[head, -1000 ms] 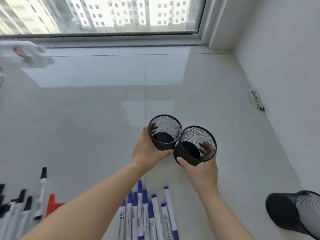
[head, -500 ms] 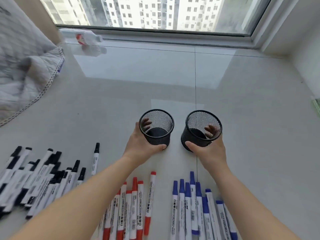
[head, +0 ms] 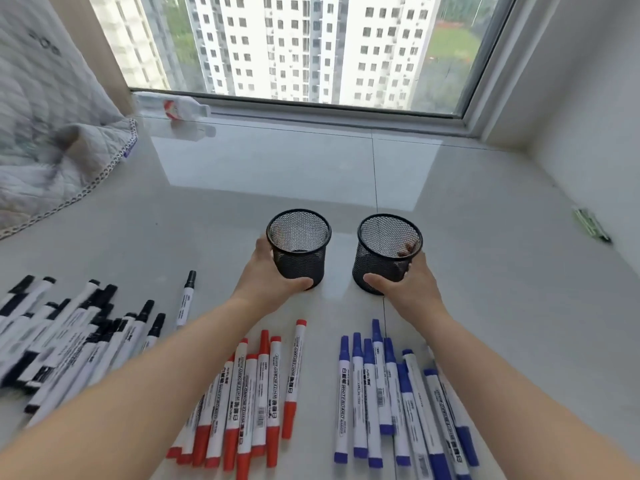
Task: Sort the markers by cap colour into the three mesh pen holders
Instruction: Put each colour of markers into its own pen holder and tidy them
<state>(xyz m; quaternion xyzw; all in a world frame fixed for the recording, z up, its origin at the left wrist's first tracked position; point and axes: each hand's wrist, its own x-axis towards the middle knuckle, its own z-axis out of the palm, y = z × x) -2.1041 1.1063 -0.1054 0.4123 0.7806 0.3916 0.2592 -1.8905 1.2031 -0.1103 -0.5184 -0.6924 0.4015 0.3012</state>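
Two mesh holders gripped upright on the tiled floor (head: 485,271), one in each hand

The left hand (head: 268,275) wraps the left mesh holder (head: 298,249) and the right hand (head: 410,285) wraps the right mesh holder (head: 388,252), fingers curled round the walls; the holders stand apart, both empty. Nearer the person lie black-capped markers (head: 79,334) at left, red-capped markers (head: 252,393) in the middle, blue-capped markers (head: 391,393) at right

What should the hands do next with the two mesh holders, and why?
Probably let go of both: the left holder stands upright beyond the red markers, the right holder beyond the blue markers, and both look empty.
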